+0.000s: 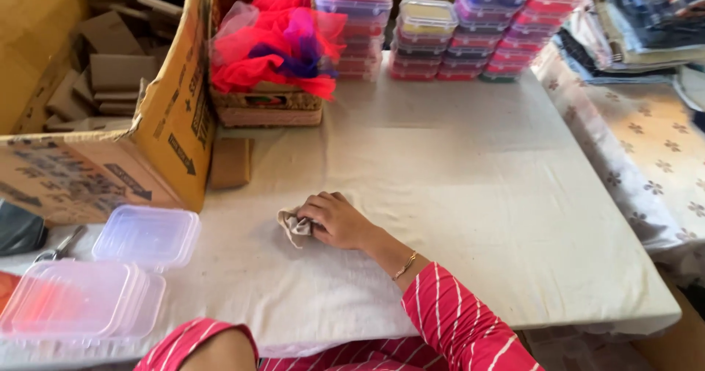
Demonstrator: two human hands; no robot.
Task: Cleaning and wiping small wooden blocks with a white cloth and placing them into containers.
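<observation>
Nearest the camera, at the bottom edge, a red-striped sleeve covers the person's left arm, its hand out of sight, while to the left clear plastic lids (81, 301) lie stacked on the white tablecloth (470, 195) with one more lid (147, 235) just behind them. A little farther in, the right hand (338, 220) rests on the cloth with its fingers curled shut on a small beige rag (294, 226), which lies crumpled under the fingertips near the middle of the table's front half. Beyond it stand a small brown block (230, 162), a cardboard box (110, 121) of scraps, a basket (264, 107) of red and purple netting, and stacks of coloured plastic boxes (455, 37) along the far edge.
</observation>
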